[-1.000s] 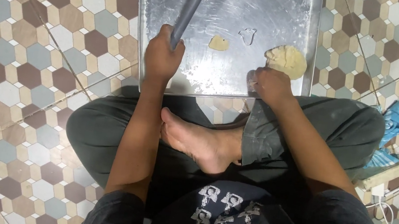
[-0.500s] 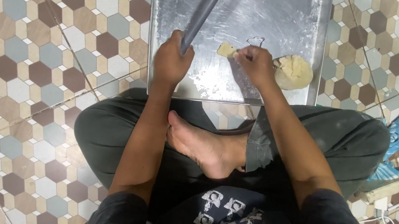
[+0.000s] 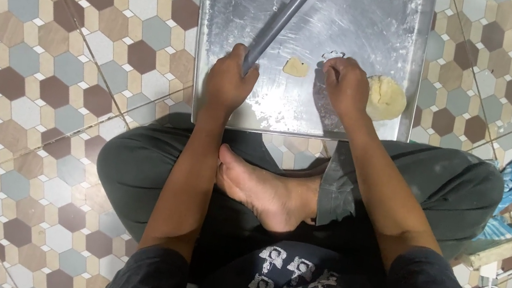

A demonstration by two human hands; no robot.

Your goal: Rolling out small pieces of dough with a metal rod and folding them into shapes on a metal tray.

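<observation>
Your left hand (image 3: pixel 228 81) was closed around the near end of the grey roller (image 3: pixel 278 25), which slanted away across the metal tray (image 3: pixel 385 20). The small dough piece (image 3: pixel 295 67) lay on the tray between your hands, just right of that grip and untouched. Your right hand (image 3: pixel 346 85) rested fingers-down near the tray's front edge; whether it pinched anything could not be told. The larger dough lump (image 3: pixel 387 96) sat just beside it, toward the front right corner.

No packages, labels, signs or screens are in view.
</observation>
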